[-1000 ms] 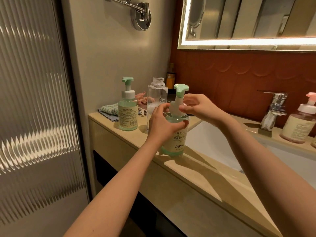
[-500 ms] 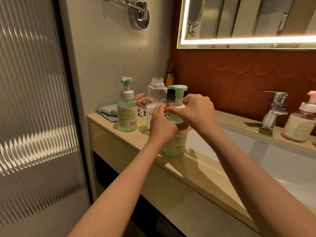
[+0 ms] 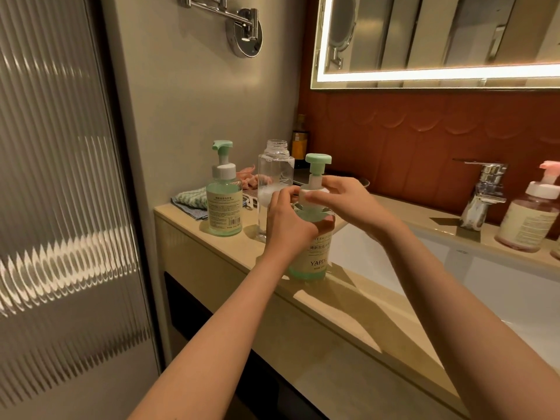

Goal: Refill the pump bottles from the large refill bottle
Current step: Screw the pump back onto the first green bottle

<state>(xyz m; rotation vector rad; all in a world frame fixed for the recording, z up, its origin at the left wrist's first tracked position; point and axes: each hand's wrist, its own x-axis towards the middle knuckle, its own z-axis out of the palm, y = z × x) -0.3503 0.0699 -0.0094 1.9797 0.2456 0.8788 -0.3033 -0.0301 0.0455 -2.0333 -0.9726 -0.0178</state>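
Note:
A green pump bottle (image 3: 315,256) with a cream label stands near the counter's front edge beside the basin. My left hand (image 3: 288,219) grips its shoulder. My right hand (image 3: 339,195) pinches the white collar under its green pump head (image 3: 317,160). Behind them stands a clear uncapped bottle (image 3: 274,168), nearly empty, with foam near its middle. A second green pump bottle (image 3: 223,204) with its pump on stands further left by the wall.
The beige counter (image 3: 339,295) ends at a wall on the left. A white basin (image 3: 454,274) lies right of the bottle, with a chrome faucet (image 3: 481,192) and a pink pump bottle (image 3: 530,219) behind it. A folded cloth (image 3: 191,201) lies at the back left.
My right hand has come in from behind the pump neck and closed round the white collar. The bottle and my left hand have hardly moved.

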